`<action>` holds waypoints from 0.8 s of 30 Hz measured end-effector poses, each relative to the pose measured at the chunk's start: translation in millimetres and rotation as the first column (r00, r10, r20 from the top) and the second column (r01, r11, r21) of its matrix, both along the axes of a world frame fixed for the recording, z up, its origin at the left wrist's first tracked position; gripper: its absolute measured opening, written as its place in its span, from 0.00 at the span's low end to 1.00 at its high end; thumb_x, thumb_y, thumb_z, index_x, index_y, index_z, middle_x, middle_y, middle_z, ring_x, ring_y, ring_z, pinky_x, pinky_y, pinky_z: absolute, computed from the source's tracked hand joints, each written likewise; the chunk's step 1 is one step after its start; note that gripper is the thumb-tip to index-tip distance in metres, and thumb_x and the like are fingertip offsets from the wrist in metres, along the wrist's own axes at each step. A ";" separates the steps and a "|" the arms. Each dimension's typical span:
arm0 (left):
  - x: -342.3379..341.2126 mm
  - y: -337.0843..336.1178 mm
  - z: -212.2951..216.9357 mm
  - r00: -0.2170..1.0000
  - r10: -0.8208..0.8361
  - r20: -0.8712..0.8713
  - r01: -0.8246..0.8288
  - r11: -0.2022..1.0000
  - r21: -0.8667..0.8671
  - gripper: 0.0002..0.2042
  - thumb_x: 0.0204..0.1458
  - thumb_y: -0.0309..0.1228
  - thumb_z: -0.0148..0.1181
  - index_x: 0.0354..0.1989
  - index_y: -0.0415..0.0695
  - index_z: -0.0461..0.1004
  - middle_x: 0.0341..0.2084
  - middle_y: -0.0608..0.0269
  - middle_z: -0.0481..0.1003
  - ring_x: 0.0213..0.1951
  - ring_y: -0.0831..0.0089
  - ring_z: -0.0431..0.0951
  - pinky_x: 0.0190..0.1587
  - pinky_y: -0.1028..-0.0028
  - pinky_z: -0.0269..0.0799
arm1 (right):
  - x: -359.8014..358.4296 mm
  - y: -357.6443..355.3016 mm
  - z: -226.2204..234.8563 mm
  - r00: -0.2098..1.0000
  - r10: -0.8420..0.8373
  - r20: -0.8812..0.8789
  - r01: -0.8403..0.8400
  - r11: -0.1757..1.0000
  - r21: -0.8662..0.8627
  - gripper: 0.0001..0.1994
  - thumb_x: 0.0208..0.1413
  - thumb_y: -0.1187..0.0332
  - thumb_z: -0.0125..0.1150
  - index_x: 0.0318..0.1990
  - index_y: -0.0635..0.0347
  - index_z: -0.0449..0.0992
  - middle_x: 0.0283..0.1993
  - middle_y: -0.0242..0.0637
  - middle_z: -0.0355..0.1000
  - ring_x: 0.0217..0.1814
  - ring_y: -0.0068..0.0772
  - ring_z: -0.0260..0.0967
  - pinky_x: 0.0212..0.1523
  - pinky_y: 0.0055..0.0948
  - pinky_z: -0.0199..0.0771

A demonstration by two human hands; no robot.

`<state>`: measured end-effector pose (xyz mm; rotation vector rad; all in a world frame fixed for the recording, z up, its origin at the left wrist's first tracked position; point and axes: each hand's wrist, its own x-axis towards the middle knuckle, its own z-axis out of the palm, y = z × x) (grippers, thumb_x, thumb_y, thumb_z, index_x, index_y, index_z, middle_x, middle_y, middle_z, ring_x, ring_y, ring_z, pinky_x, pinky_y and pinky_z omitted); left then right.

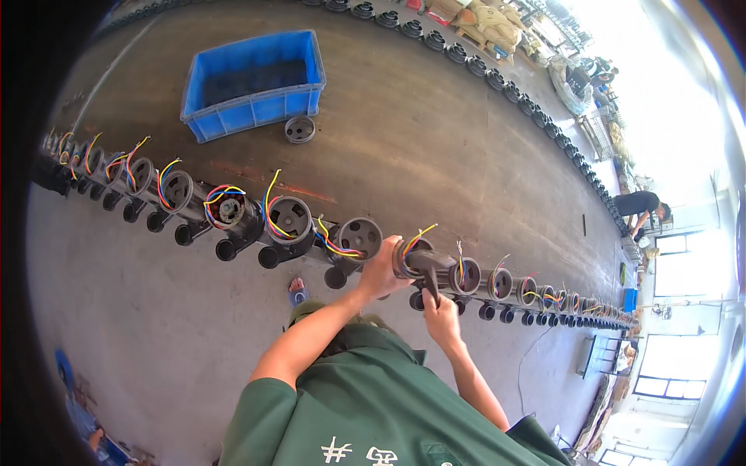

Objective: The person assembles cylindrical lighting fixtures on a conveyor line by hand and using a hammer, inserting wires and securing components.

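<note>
My right hand point(443, 320) is closed around the handle of a dark hammer point(432, 272). The hammer's head lies over the open top of a dark round motor housing point(399, 262), hiding part of it. My left hand point(381, 273) grips that housing's left side. Yellow and other coloured wires point(420, 233) stick out of its top. Just left of my left hand stands another housing point(360, 238) with a holed disc inside and wires over its rim. To the right of the hammer is one more wired housing point(465, 276).
Similar housings with side pipes line the table's near edge both ways. A blue crate point(256, 109) sits on the brown table point(435, 155), with a loose holed disc point(300, 130) beside it. Dark round parts point(476, 66) line the far edge. Another person point(639, 205) bends over the table's far right.
</note>
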<state>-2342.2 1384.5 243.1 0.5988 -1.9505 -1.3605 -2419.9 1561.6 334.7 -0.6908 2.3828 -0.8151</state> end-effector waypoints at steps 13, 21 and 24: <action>-5.4 -2.3 0.7 0.999 -0.041 0.006 0.041 0.997 -0.061 0.44 0.32 0.32 0.83 0.62 0.40 0.66 0.53 0.49 0.73 0.56 0.49 0.75 0.58 0.59 0.73 | -5.9 -2.5 -3.7 0.993 0.002 -0.118 -0.005 1.000 -0.027 0.21 0.69 0.52 0.57 0.26 0.55 0.71 0.20 0.23 0.64 0.22 0.16 0.60 0.24 0.23 0.60; -0.8 11.6 22.1 0.995 0.091 0.044 -0.086 0.991 -0.103 0.39 0.36 0.31 0.79 0.60 0.37 0.67 0.50 0.46 0.73 0.55 0.47 0.73 0.60 0.57 0.68 | -11.6 15.8 79.2 0.808 -0.217 0.548 0.358 0.919 -0.164 0.22 0.70 0.51 0.56 0.27 0.54 0.67 0.21 0.19 0.61 0.22 0.13 0.56 0.21 0.21 0.55; 11.7 55.9 -29.3 0.886 0.307 0.347 -0.308 0.950 -0.055 0.36 0.39 0.32 0.76 0.57 0.35 0.64 0.52 0.41 0.68 0.55 0.45 0.69 0.60 0.54 0.64 | -17.1 45.2 98.7 0.855 -0.295 0.426 0.445 0.840 -0.311 0.21 0.72 0.54 0.54 0.26 0.54 0.67 0.20 0.19 0.59 0.19 0.11 0.53 0.18 0.20 0.50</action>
